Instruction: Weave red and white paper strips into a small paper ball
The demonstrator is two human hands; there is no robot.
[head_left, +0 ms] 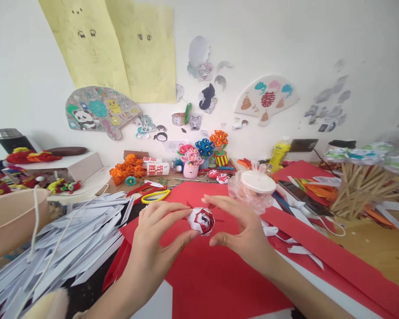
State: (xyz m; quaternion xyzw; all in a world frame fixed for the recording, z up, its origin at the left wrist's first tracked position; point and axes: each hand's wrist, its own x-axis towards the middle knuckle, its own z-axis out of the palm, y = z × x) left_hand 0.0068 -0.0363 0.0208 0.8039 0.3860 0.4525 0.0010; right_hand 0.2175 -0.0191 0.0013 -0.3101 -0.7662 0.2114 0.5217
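Note:
A small red-and-white folded paper ball (202,221) is held up over red paper sheets (199,274). My left hand (158,232) grips its left side between thumb and fingertips. On the other side, my right hand (244,228) is curved around the ball with thumb and fingers apart. Its thumb tip stays clear of the ball, and its fingertips hover near the upper right edge. Concentric red and white folds show on the ball's facing side.
White paper strips (63,243) are heaped at the left beside a beige container (13,217). Yellow-handled scissors (155,196) lie behind my left hand. A lidded clear plastic container (257,182) stands behind my right hand. Brown paper strips (355,190) and a phone (302,197) are farther right.

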